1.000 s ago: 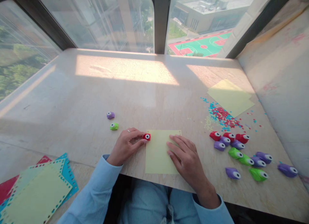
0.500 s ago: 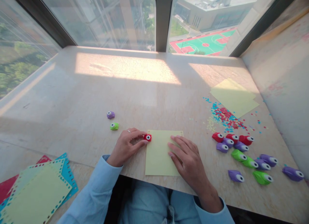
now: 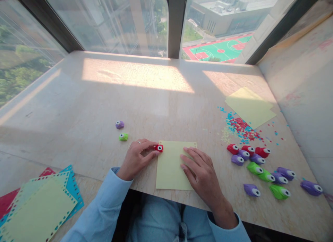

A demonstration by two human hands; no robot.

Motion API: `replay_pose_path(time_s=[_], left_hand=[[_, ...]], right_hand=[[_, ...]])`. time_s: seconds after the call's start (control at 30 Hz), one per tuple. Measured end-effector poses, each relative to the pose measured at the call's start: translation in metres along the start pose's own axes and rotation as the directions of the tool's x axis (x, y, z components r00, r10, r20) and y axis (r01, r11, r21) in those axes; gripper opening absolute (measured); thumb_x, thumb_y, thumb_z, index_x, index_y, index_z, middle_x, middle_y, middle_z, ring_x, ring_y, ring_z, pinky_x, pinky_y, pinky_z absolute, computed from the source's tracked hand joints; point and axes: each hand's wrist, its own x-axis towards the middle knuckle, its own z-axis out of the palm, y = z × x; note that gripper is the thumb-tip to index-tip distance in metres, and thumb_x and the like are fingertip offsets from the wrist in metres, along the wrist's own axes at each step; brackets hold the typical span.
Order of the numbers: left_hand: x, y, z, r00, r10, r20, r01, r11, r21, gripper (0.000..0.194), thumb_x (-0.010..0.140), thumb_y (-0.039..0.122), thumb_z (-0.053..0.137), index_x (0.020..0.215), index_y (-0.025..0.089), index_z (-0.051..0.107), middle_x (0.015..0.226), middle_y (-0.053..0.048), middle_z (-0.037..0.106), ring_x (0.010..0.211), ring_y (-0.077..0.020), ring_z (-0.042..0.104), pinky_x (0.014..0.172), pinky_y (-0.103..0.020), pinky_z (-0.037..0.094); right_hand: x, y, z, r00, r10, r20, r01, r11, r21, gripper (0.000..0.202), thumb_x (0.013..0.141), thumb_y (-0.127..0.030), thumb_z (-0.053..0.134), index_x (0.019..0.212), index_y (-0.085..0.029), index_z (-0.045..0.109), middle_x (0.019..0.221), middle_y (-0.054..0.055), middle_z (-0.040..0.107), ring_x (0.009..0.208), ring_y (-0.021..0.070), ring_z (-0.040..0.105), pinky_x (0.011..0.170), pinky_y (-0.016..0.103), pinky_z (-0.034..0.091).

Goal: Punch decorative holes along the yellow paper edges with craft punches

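Observation:
A pale yellow sheet lies in front of me near the table's edge, with small punched holes at its top corners. My left hand is closed on a small red punch at the sheet's upper left edge, thumb and fingers on its side. My right hand rests with fingers spread on the right part of the sheet. Away to the left of the sheet stand a purple punch and a green punch.
Several red, purple and green punches stand on the right. Behind them lie scattered confetti and plain yellow sheets. Coloured sheets with punched edges are stacked at the lower left. Windows border the table's far side.
The view has shifted slightly, so the things on the right appear a little further left. Both hands keep their places on the punch and sheet.

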Motion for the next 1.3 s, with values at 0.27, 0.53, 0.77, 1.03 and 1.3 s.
replay_pose_path(time_s=[0.27, 0.53, 0.77, 1.03, 1.3], left_hand=[[-0.0005, 0.0004, 0.0006, 1.000, -0.003, 0.002, 0.003, 1.000, -0.016, 0.018, 0.084, 0.031, 0.069, 0.099, 0.022, 0.073, 0.092, -0.004, 0.073, 0.085, -0.0185, 0.065, 0.078, -0.032, 0.049], [-0.0007, 0.0032, 0.0004, 1.000, 0.006, -0.019, -0.006, 1.000, 0.005, 0.020, 0.084, 0.033, 0.068, 0.101, 0.022, 0.073, 0.089, -0.005, 0.072, 0.082, -0.0187, 0.064, 0.076, -0.032, 0.049], [-0.0005, 0.0035, 0.0005, 1.000, 0.011, -0.023, -0.011, 1.000, 0.018, 0.021, 0.084, 0.031, 0.068, 0.102, 0.021, 0.072, 0.090, -0.005, 0.072, 0.082, -0.0191, 0.064, 0.074, -0.033, 0.050], [0.0000, 0.0036, 0.0009, 1.000, 0.013, -0.029, -0.012, 1.000, 0.020, 0.020, 0.084, 0.032, 0.068, 0.100, 0.021, 0.073, 0.089, -0.005, 0.072, 0.082, -0.0188, 0.064, 0.075, -0.032, 0.049], [-0.0008, 0.0008, -0.0001, 1.000, 0.003, -0.003, -0.003, 1.000, 0.004, 0.019, 0.084, 0.032, 0.069, 0.099, 0.021, 0.073, 0.094, -0.006, 0.073, 0.085, -0.0194, 0.065, 0.080, -0.034, 0.049]], right_hand=[[-0.0001, 0.0001, 0.0001, 1.000, -0.006, 0.004, 0.006, 1.000, -0.004, 0.023, 0.095, -0.024, 0.054, 0.115, -0.021, 0.066, 0.131, 0.010, 0.063, 0.125, 0.0271, 0.052, 0.101, 0.047, 0.043], [0.0006, -0.0003, -0.0005, 1.000, -0.003, -0.001, 0.003, 1.000, -0.002, 0.024, 0.095, -0.024, 0.053, 0.115, -0.021, 0.067, 0.131, 0.010, 0.063, 0.125, 0.0269, 0.052, 0.101, 0.048, 0.043], [0.0006, -0.0006, -0.0011, 1.000, 0.005, -0.014, -0.005, 1.000, 0.021, 0.024, 0.095, -0.024, 0.053, 0.115, -0.024, 0.067, 0.130, 0.009, 0.064, 0.125, 0.0269, 0.053, 0.101, 0.049, 0.044], [0.0009, 0.0001, -0.0007, 1.000, -0.003, -0.007, 0.003, 1.000, 0.017, 0.023, 0.095, -0.024, 0.054, 0.114, -0.022, 0.067, 0.130, 0.010, 0.064, 0.125, 0.0270, 0.053, 0.101, 0.048, 0.044], [0.0006, -0.0006, -0.0012, 1.000, 0.009, -0.012, -0.009, 0.999, 0.032, 0.024, 0.095, -0.024, 0.053, 0.114, -0.024, 0.067, 0.130, 0.009, 0.064, 0.125, 0.0271, 0.053, 0.100, 0.049, 0.044]])
